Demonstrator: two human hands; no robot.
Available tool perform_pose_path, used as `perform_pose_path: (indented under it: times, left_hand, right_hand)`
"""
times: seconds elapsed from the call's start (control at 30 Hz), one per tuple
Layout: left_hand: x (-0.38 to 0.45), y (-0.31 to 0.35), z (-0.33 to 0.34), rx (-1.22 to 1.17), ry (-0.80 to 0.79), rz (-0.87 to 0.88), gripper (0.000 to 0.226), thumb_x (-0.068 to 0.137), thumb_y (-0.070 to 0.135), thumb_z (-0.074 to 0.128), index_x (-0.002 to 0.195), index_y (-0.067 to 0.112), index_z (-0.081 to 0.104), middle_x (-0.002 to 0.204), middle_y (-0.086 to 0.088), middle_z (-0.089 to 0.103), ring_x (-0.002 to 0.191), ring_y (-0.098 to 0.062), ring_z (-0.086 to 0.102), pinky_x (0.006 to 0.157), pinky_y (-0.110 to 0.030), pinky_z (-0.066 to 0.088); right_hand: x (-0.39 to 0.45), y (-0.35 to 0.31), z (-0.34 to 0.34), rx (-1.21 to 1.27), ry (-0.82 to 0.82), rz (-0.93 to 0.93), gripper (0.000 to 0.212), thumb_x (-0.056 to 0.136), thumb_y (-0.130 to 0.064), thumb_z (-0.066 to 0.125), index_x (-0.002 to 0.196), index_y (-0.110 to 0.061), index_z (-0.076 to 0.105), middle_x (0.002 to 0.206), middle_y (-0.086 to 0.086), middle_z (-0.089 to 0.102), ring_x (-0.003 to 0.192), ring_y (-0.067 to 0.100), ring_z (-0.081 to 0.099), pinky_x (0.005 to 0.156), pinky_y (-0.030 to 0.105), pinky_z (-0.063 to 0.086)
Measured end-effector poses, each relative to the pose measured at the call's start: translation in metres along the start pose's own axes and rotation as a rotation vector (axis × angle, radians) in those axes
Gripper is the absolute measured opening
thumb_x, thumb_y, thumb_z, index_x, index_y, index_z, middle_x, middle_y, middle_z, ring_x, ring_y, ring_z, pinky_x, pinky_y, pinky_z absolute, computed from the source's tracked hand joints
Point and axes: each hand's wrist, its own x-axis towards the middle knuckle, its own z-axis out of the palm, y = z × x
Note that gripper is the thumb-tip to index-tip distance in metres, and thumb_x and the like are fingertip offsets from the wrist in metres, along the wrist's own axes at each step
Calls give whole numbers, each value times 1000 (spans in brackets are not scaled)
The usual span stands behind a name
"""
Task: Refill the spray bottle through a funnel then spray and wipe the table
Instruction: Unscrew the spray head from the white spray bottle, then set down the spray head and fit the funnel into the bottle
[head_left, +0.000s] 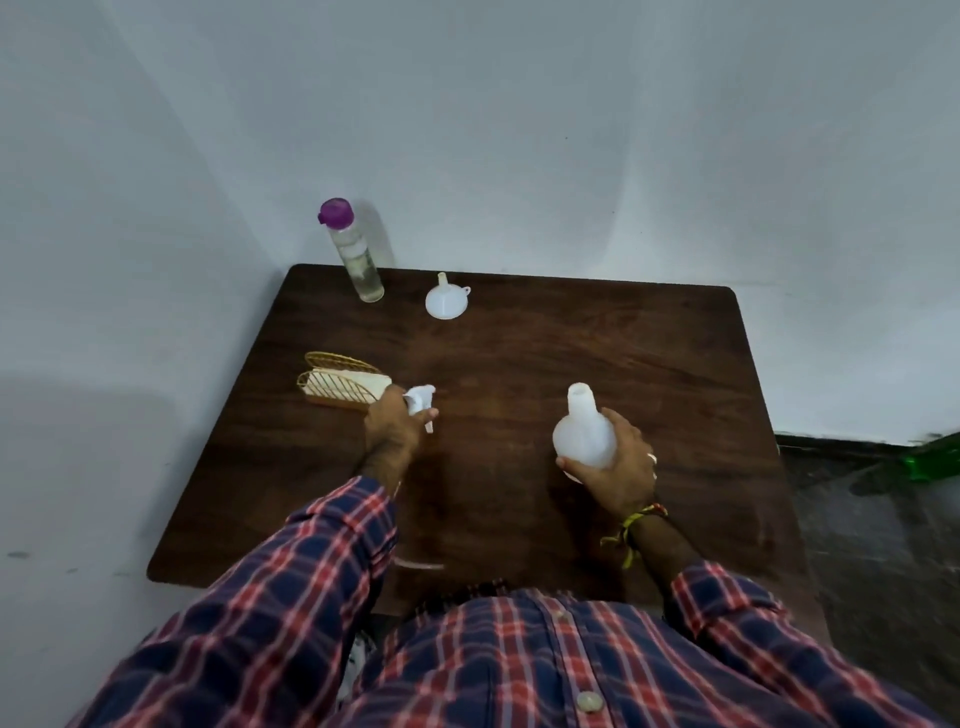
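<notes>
The right hand grips the open spray bottle, upright; the left hand holds its spray head. The funnel lies far ahead between them, nearer the left.

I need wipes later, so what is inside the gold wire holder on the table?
The gold wire holder holds a stack of white napkins, seen through the wires. The left hand, gripping the spray head, covers the stack's near end, so its depth stays hidden.
</notes>
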Motion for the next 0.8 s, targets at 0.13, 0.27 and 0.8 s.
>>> perform_pose_path:
  times: [0.13, 0.27, 0.8]
  left_hand:
    - [5, -14, 8, 15, -83, -26, 44, 86, 30, 72, 119, 4, 60, 119, -16, 66, 112, -34, 61, 91, -35, 46]
    - [3, -32, 10, -49, -106, -86, 47, 87, 27, 71, 125, 5, 54, 119, -17, 66, 116, -34, 58, 90, -35, 45]
    - [-22, -46, 23, 56, -99, -78, 77, 87, 36, 69, 148, 14, 28, 144, -16, 41, 127, -33, 49, 98, -43, 46]
  right_hand:
    - [7, -1, 8, 35, 9, 55, 102, 54, -45, 90, 141, -21, 43, 139, 3, 51, 126, 25, 50, 106, 46, 43]
    - [11, -5, 12, 71, -24, 94, 101, 57, -26, 92, 142, -13, 40, 140, 10, 48, 128, 29, 47, 106, 47, 42]
    - [0, -1, 26, 71, -52, 547, 95, 58, -35, 93, 124, 7, 40, 117, 21, 60, 107, 39, 62, 84, 41, 55]
